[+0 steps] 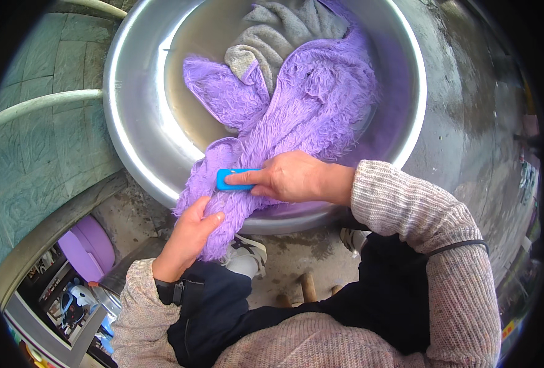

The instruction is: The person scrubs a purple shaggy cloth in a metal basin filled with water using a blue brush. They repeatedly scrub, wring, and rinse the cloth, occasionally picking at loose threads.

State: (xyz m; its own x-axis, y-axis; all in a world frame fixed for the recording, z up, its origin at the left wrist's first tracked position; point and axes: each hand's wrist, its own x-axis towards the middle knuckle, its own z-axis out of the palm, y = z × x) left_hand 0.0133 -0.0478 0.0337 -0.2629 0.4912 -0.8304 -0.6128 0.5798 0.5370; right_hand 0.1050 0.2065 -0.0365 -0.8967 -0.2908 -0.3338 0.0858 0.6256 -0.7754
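A large metal basin (138, 119) holds murky water and a wet purple shaggy mat (299, 106) with a grey underside, partly folded over. One end of the mat is pulled over the near rim. My left hand (191, 234) grips that end, its thumb on the shaggy pile and its other fingers hidden beneath. My right hand (285, 177) holds a blue brush or scrubber (228, 179) flat against the pile, index finger stretched along its top. Its underside is hidden.
Green tiled surface (32, 119) lies at the left, crossed by a pale hose or pipe (46, 105). A purple plastic basin (87, 248) and shelves with goods stand at the lower left. Wet concrete floor (465, 115) spreads at the right. Wooden stool legs (307, 286) show below.
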